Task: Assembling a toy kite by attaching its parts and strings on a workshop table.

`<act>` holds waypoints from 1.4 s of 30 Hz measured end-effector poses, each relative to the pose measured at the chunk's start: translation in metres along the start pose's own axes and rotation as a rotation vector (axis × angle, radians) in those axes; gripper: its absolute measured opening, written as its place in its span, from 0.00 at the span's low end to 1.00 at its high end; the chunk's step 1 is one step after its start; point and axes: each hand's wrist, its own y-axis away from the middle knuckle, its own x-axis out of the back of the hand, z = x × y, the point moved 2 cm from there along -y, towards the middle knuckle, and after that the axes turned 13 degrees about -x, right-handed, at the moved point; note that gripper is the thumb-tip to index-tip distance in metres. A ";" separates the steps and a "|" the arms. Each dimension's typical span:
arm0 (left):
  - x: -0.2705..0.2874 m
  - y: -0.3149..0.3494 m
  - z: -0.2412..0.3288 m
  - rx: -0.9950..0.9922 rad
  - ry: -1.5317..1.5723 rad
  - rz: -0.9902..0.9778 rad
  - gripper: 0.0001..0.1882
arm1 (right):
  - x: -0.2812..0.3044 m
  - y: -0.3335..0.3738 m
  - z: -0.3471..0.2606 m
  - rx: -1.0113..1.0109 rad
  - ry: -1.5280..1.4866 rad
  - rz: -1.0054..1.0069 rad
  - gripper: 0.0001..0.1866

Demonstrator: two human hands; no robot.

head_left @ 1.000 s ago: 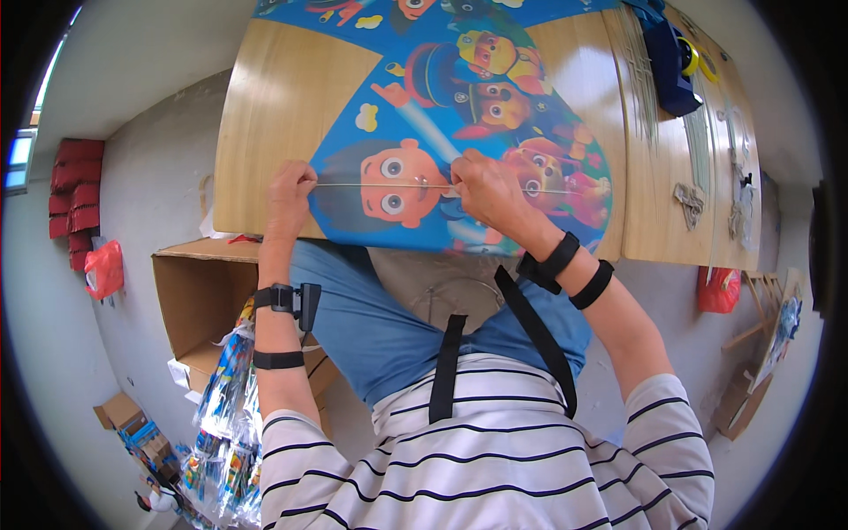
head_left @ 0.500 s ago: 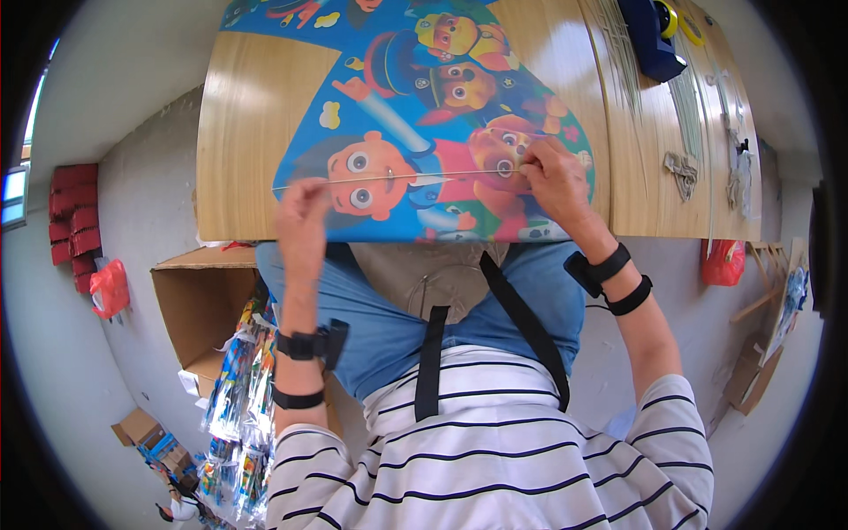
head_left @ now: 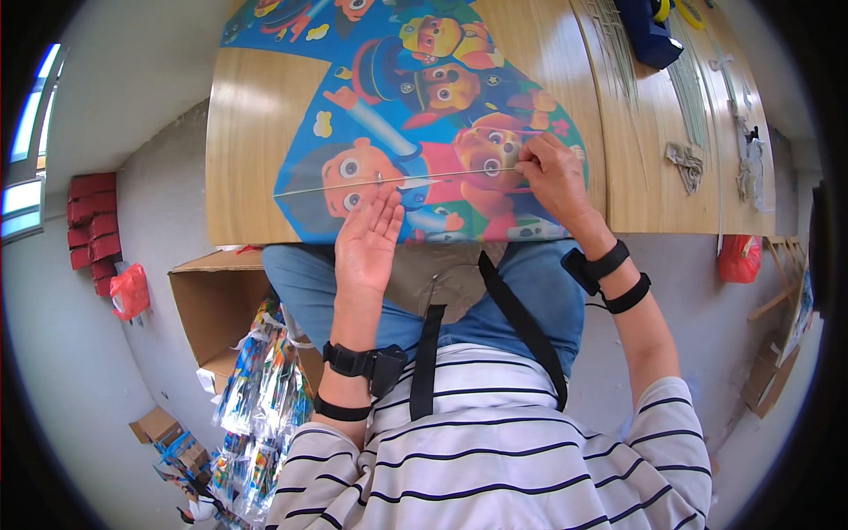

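Observation:
A blue cartoon-printed sheet, cut to a pointed outline, lies flat over the near part of the wooden table. Across its near section runs a thin pale rod, from the sheet's left corner towards its right side. My right hand pinches the rod near its right end, fingertips pressed together. My left hand is turned palm up, fingers stretched out, just below the rod's middle. It grips nothing, and whether its fingertips touch the rod I cannot tell.
Bundled thin rods, a dark blue tape dispenser and a grey cloth-like bundle lie on the table's right side. At my lower left, an open cardboard box stands beside shiny plastic-wrapped packages. A red bag hangs at right.
My left hand has left the rod's left end, moved right towards its middle and opened palm up. My right hand keeps its pinch in nearly the same place.

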 end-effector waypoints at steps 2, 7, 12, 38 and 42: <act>-0.005 -0.001 -0.005 0.010 0.003 0.015 0.24 | -0.001 0.000 -0.001 0.009 0.001 0.010 0.07; -0.011 -0.002 -0.016 0.009 -0.037 -0.010 0.27 | -0.002 0.001 0.002 0.012 -0.019 0.027 0.07; -0.014 -0.003 -0.027 0.045 0.013 -0.022 0.26 | -0.003 0.002 0.001 0.003 -0.009 0.036 0.07; -0.050 -0.002 -0.069 0.184 -0.074 -0.136 0.24 | 0.022 -0.010 0.015 -0.289 0.228 0.082 0.05; -0.051 -0.001 -0.069 0.183 -0.087 -0.140 0.24 | 0.020 -0.009 0.013 -0.284 0.226 0.109 0.07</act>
